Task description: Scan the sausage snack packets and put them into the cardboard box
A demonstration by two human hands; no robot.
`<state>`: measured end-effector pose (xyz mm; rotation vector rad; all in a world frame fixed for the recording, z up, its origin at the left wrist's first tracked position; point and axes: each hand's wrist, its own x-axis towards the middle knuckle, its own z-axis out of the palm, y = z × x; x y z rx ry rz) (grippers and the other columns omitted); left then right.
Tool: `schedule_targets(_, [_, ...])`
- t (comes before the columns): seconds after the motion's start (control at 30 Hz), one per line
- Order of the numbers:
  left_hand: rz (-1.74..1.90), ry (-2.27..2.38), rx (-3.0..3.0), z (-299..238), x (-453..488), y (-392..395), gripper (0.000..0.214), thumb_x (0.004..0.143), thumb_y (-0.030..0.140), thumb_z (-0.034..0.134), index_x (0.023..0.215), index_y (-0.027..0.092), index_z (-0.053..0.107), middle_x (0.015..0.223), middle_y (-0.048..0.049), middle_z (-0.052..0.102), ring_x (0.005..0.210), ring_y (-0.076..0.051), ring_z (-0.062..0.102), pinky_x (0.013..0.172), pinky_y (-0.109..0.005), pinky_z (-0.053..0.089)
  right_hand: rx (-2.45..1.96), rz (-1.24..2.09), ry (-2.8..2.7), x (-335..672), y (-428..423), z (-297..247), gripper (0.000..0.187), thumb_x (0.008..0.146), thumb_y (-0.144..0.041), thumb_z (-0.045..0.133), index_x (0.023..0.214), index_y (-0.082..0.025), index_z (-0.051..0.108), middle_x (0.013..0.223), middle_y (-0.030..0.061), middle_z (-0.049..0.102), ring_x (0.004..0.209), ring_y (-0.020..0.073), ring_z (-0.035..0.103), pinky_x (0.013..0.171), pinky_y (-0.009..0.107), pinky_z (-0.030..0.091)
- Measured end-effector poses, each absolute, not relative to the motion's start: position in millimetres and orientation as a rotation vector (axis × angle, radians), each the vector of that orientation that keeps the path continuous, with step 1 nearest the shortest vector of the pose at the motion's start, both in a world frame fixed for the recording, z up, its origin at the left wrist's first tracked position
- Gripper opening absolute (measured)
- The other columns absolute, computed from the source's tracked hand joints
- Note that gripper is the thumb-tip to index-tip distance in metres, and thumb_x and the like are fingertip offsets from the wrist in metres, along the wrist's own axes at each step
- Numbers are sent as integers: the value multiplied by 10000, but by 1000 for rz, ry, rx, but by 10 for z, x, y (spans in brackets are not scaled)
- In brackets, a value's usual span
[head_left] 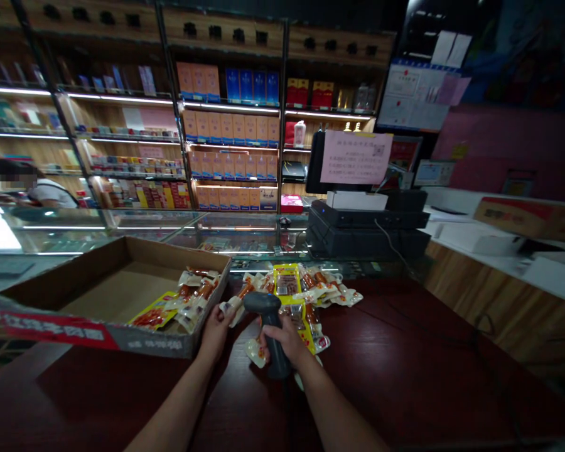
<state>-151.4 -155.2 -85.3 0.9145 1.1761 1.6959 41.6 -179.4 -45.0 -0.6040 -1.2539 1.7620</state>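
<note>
My right hand (282, 339) is wrapped round the grip of a dark grey barcode scanner (275, 364), whose head points up and away from me. My left hand (218, 329) pinches the end of a clear-and-white snack packet (235, 309) beside the box wall. Past the scanner lies a pile of packaged snacks (327, 292), reddish-brown food in clear wrappers, with yellow packets (287, 278) among them. One clear packet (255, 353) shows just left of the scanner grip, partly behind my right fingers. At my left, an open cardboard box (155, 342) holds several similar packets (195, 295) in its right end.
A dark red tabletop (381, 376) carries everything. Behind it stand a glass counter (179, 223) and a black register (367, 226) with a pink notice (355, 157). Cables run along the right. Another person (51, 191) is at the far left, before stocked shelves.
</note>
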Motion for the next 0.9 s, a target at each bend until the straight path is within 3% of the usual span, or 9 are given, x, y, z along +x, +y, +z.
schedule_targets(0.23, [1676, 992, 695, -607, -1119, -1454, 377, 550, 190, 774, 848, 148, 548, 758, -14, 663, 624, -131, 627, 597, -246, 509, -636, 1538, -1032, 777, -1712, -125, 278, 653, -366, 680, 785, -155, 557, 482, -43, 577, 326, 100, 503, 319, 202, 429])
schedule_targets(0.43, [1666, 906, 661, -212, -368, -1259, 356, 591, 85, 718, 871, 175, 519, 751, 3, 645, 620, -123, 630, 598, -238, 517, -698, 1369, -975, 1298, -1787, 100, 265, 655, -370, 683, 608, -156, 533, 469, -28, 562, 331, 98, 498, 322, 210, 429])
schedule_targets(0.57, [1540, 926, 657, -134, 11, -1148, 360, 614, 13, 690, 884, 160, 502, 716, 8, 612, 607, -103, 627, 625, -233, 534, -715, 1317, -952, 1541, -1855, 133, 258, 661, -380, 682, 657, -155, 556, 466, -30, 561, 320, 103, 492, 317, 217, 425])
schedule_targets(0.77, [1172, 1278, 931, -157, 10, -1112, 479, 755, 58, 563, 1199, 167, 422, 550, 35, 574, 438, -154, 591, 494, -284, 510, -702, 1301, -922, 1617, -1916, 116, 298, 643, -366, 700, 813, -157, 571, 489, -43, 581, 319, 106, 499, 320, 217, 443])
schedule_targets(0.9, [998, 1495, 1228, -85, -166, -1174, 490, 806, 160, 514, 1284, 140, 409, 430, 31, 538, 377, -185, 554, 418, -270, 444, -686, 1357, -945, 1487, -1914, 82, 268, 650, -376, 702, 690, -154, 558, 475, -34, 572, 319, 102, 499, 320, 212, 436])
